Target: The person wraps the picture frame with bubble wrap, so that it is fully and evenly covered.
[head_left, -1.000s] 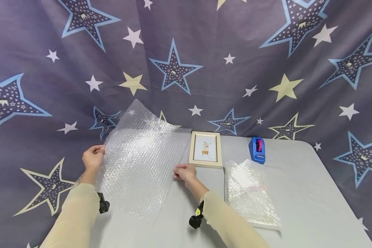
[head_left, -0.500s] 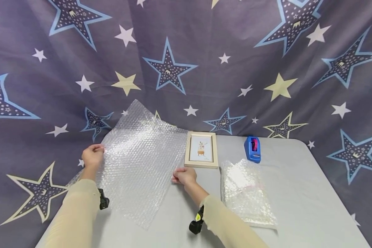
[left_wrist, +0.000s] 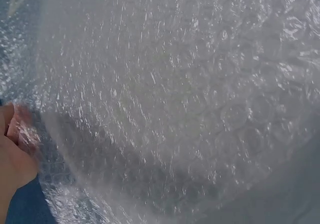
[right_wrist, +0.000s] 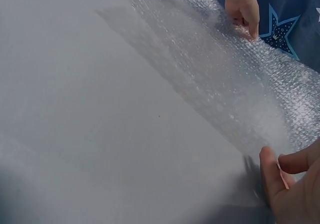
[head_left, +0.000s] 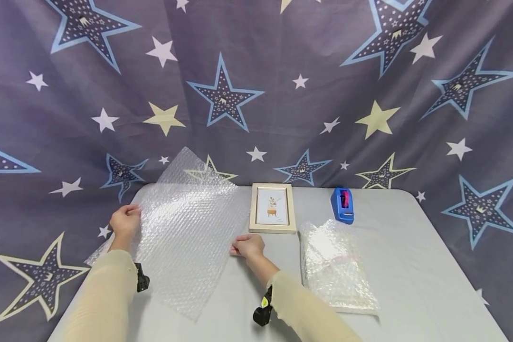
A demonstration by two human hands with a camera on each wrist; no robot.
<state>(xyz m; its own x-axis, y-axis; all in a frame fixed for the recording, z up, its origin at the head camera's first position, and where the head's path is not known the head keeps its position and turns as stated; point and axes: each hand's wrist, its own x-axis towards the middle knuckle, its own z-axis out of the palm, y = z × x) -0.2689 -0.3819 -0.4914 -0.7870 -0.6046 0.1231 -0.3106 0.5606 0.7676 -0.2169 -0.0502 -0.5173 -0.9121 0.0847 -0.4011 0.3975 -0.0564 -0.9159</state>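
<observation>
While its left edge is pinched between the curled fingers and thumb of the left hand (head_left: 126,222), a clear sheet of bubble wrap (head_left: 190,225) is gripped at its right edge by the right hand (head_left: 249,246), whose thumb and fingertips are closed together with only the thin plastic between them. The sheet is spread aslant over the left part of the pale table (head_left: 410,251), its far corner raised against the star-patterned backdrop (head_left: 316,38) and its left corner carried past the table's left edge. Just right of the sheet, at the far edge, a light-coloured picture frame (head_left: 272,209) can be seen, a potted plant shown in its picture; the right hand is held near its near left corner. Farther right, a blue tape dispenser (head_left: 342,205) with a pink core is placed, and nearer, a bubble-wrapped package (head_left: 337,270) is laid on the table.
</observation>
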